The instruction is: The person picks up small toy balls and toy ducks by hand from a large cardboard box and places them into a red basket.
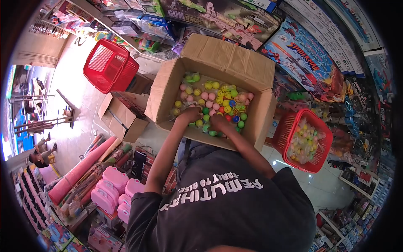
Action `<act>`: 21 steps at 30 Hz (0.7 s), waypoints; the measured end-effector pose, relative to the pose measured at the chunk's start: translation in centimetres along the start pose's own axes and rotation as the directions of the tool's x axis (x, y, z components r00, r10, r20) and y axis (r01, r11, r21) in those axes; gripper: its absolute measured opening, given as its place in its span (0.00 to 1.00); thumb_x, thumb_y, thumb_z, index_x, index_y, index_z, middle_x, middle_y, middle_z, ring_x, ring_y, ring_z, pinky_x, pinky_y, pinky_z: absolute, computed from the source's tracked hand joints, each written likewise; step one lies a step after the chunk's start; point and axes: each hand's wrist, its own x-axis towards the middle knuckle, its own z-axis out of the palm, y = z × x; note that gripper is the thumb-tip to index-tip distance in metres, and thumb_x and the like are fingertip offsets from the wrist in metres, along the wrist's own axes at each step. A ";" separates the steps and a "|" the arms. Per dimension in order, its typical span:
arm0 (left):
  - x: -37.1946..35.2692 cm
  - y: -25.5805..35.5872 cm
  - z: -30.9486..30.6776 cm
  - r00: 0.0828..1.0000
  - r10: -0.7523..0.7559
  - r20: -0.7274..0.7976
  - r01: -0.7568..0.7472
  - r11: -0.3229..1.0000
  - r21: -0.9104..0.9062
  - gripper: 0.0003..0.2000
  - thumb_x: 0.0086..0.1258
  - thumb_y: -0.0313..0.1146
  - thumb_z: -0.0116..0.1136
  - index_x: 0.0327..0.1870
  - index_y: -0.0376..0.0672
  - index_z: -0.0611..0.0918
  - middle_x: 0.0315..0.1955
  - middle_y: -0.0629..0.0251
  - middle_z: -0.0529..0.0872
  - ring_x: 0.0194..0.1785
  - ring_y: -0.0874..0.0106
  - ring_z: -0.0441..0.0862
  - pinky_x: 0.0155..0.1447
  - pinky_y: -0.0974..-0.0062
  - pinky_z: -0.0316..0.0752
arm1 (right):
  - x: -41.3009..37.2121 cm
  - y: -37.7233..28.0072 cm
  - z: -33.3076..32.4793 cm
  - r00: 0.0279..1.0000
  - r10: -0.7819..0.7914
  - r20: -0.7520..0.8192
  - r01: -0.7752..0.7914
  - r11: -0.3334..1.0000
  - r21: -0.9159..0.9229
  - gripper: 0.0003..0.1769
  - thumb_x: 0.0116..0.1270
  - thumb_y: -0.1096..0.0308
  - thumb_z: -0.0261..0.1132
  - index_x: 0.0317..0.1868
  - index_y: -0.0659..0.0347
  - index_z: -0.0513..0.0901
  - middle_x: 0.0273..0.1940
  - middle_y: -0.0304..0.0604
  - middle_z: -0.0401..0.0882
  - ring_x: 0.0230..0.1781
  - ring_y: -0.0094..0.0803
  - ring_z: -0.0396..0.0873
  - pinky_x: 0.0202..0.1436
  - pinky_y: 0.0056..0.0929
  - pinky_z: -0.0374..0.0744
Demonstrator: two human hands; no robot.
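Note:
A cardboard box (pixel 168 84) with its flaps folded out stands before me. Inside lie many small balls (pixel 210 95) in yellow, pink, green, blue and red, some in clear plastic bags (pixel 192 77). My left hand (pixel 190 114) reaches in at the near left, among pink and yellow balls. Its fingers look curled, but what they hold, if anything, is hidden. Close beside it, my right hand (pixel 218 122) is down among green and red balls near the box's front wall. The fingers of that hand are mostly hidden from me.
To the right, a red basket (pixel 286 145) holds bagged balls. Another red basket (pixel 110 63) stands at the upper left, above an open carton (pixel 119 119). Pink cases (pixel 110 189) and wrapped rolls (pixel 82 170) are at my left. Boxed toys (pixel 302 54) line the back.

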 end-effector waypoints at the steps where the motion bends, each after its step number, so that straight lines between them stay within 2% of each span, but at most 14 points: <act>1: -0.3 0.0 0.1 1.000 -0.003 0.007 0.003 1.000 0.002 0.18 0.57 0.43 0.57 0.44 0.41 0.78 0.42 0.50 0.79 0.49 0.57 0.76 0.51 0.64 0.71 | 0.7 0.4 0.2 0.997 0.007 0.081 -0.010 1.000 0.026 0.26 0.47 0.52 0.67 0.44 0.59 0.78 0.36 0.50 0.78 0.39 0.42 0.78 0.43 0.37 0.75; 4: 0.3 -0.5 0.0 1.000 0.005 -0.003 -0.005 1.000 -0.003 0.17 0.58 0.43 0.56 0.44 0.42 0.78 0.41 0.50 0.80 0.46 0.57 0.77 0.51 0.64 0.71 | 0.9 2.0 -0.2 0.990 -0.142 0.009 0.138 0.974 0.179 0.20 0.51 0.58 0.66 0.43 0.58 0.78 0.35 0.48 0.78 0.40 0.42 0.78 0.43 0.35 0.75; 5: 0.7 -1.0 0.2 0.999 0.038 0.000 -0.038 0.995 -0.090 0.17 0.59 0.44 0.55 0.43 0.42 0.79 0.41 0.49 0.80 0.45 0.56 0.78 0.50 0.64 0.71 | 0.6 2.5 -0.4 0.991 -0.136 0.007 0.132 0.974 0.183 0.20 0.51 0.58 0.66 0.43 0.58 0.78 0.35 0.48 0.78 0.40 0.42 0.78 0.43 0.35 0.75; 7: 1.0 -1.0 -0.1 0.997 0.075 -0.003 -0.074 0.982 -0.175 0.17 0.59 0.44 0.54 0.43 0.42 0.79 0.41 0.48 0.80 0.44 0.55 0.78 0.50 0.65 0.71 | -0.7 3.0 -2.2 0.954 -0.225 -0.201 0.293 0.846 0.445 0.14 0.56 0.64 0.62 0.42 0.58 0.76 0.35 0.47 0.78 0.37 0.39 0.78 0.41 0.34 0.74; 8: 1.0 -0.6 -0.4 0.999 0.039 -0.027 -0.044 0.967 -0.249 0.19 0.60 0.46 0.54 0.45 0.41 0.78 0.40 0.49 0.80 0.43 0.56 0.79 0.50 0.65 0.71 | -0.9 3.2 -2.8 0.954 -0.222 -0.202 0.292 0.847 0.445 0.14 0.56 0.64 0.62 0.42 0.58 0.76 0.35 0.47 0.78 0.37 0.39 0.78 0.41 0.34 0.74; 10: 0.4 0.8 -1.4 0.999 0.001 -0.043 -0.014 0.947 -0.321 0.21 0.60 0.47 0.53 0.48 0.41 0.76 0.39 0.50 0.81 0.42 0.57 0.79 0.50 0.66 0.71 | -1.4 2.8 -4.4 0.937 -0.134 -0.323 0.319 0.706 0.632 0.11 0.59 0.67 0.60 0.43 0.57 0.75 0.35 0.45 0.78 0.40 0.34 0.77 0.43 0.31 0.74; 11: 0.0 1.6 -2.0 0.997 -0.076 0.004 0.068 0.873 -0.482 0.24 0.61 0.49 0.54 0.51 0.40 0.74 0.38 0.53 0.81 0.42 0.61 0.79 0.47 0.68 0.73 | -2.2 2.2 -5.6 0.961 -0.026 -0.275 0.225 0.652 0.724 0.11 0.63 0.66 0.58 0.45 0.58 0.74 0.39 0.41 0.78 0.42 0.29 0.76 0.45 0.29 0.73; 12: -0.3 2.3 -2.6 0.988 -0.143 0.063 0.150 0.766 -0.625 0.27 0.61 0.50 0.54 0.54 0.39 0.72 0.37 0.55 0.81 0.42 0.64 0.80 0.43 0.70 0.74 | -1.7 2.2 -5.2 0.961 -0.022 -0.276 0.224 0.649 0.727 0.11 0.63 0.66 0.58 0.45 0.58 0.74 0.39 0.41 0.78 0.42 0.29 0.76 0.45 0.29 0.73; 14: -0.7 3.6 -3.6 0.990 -0.125 0.059 0.129 0.682 -0.720 0.27 0.62 0.49 0.54 0.56 0.38 0.70 0.38 0.58 0.81 0.42 0.67 0.79 0.40 0.72 0.75 | -0.1 2.9 -4.4 0.958 0.029 -0.285 0.264 0.295 0.918 0.10 0.65 0.67 0.56 0.44 0.61 0.74 0.38 0.37 0.77 0.40 0.26 0.76 0.44 0.26 0.73; 15: -0.9 3.8 -3.7 0.992 -0.114 0.055 0.112 0.584 -0.804 0.28 0.62 0.49 0.55 0.58 0.37 0.68 0.39 0.60 0.80 0.43 0.70 0.79 0.37 0.75 0.76 | -0.2 2.5 -5.1 0.959 0.026 -0.284 0.264 0.295 0.918 0.10 0.65 0.67 0.56 0.44 0.61 0.74 0.38 0.37 0.77 0.40 0.26 0.76 0.44 0.26 0.73; 16: -0.5 3.1 -3.3 0.991 -0.119 0.054 0.114 0.582 -0.805 0.28 0.62 0.49 0.55 0.58 0.37 0.68 0.39 0.60 0.80 0.43 0.70 0.79 0.37 0.75 0.76 | -0.4 2.2 -5.7 0.966 -0.001 -0.258 0.247 0.293 0.924 0.10 0.66 0.66 0.54 0.45 0.61 0.73 0.40 0.35 0.75 0.43 0.25 0.75 0.44 0.25 0.73; 18: -0.1 2.3 -3.2 0.984 -0.073 -0.163 -0.104 0.502 -0.859 0.25 0.64 0.45 0.55 0.57 0.38 0.68 0.42 0.61 0.77 0.44 0.72 0.78 0.34 0.78 0.78 | -0.5 1.3 -6.4 0.973 -0.034 -0.230 0.230 0.288 0.930 0.11 0.68 0.66 0.53 0.46 0.61 0.73 0.42 0.32 0.74 0.45 0.24 0.74 0.44 0.23 0.74; 20: -0.8 2.5 -3.9 0.984 -0.150 -0.091 -0.017 0.433 -0.901 0.22 0.64 0.41 0.55 0.55 0.39 0.69 0.45 0.61 0.76 0.44 0.71 0.78 0.37 0.76 0.80 | -0.6 0.8 -6.6 0.980 -0.035 -0.196 0.199 0.096 0.975 0.11 0.66 0.67 0.54 0.47 0.60 0.73 0.41 0.32 0.73 0.45 0.22 0.73 0.43 0.22 0.73; 21: -0.6 2.1 -3.8 0.975 -0.193 -0.111 -0.022 0.414 -0.910 0.21 0.62 0.40 0.56 0.54 0.39 0.70 0.45 0.60 0.76 0.45 0.71 0.78 0.36 0.76 0.80 | -0.5 1.0 -6.2 0.980 -0.036 -0.198 0.200 0.096 0.975 0.11 0.66 0.67 0.54 0.47 0.60 0.73 0.41 0.32 0.73 0.45 0.22 0.73 0.43 0.22 0.73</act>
